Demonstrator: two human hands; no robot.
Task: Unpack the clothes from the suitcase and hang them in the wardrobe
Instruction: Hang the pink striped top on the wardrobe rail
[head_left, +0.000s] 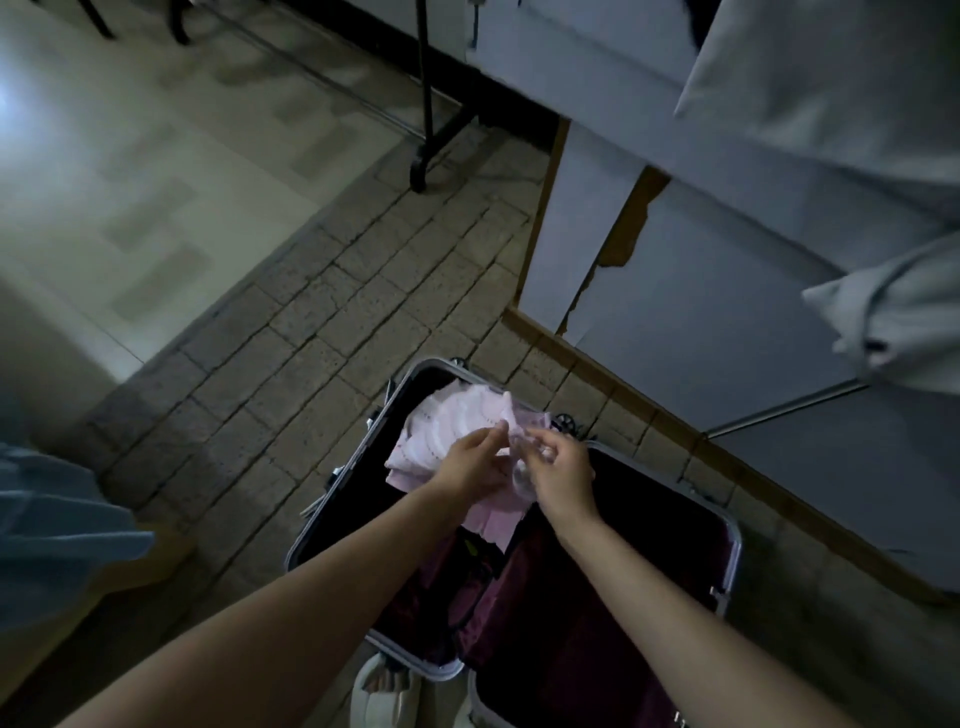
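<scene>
While both hands pinch pink garment (447, 431) | suitcase (717, 519) open.

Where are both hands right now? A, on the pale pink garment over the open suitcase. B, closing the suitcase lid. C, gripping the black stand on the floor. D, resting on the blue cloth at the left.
A: the left hand and right hand meet on the pale pink garment, pinching it above the open suitcase.

Bare tiled floor (291, 332) left of suitcase (332, 525); cabinet (701, 291) close right
</scene>
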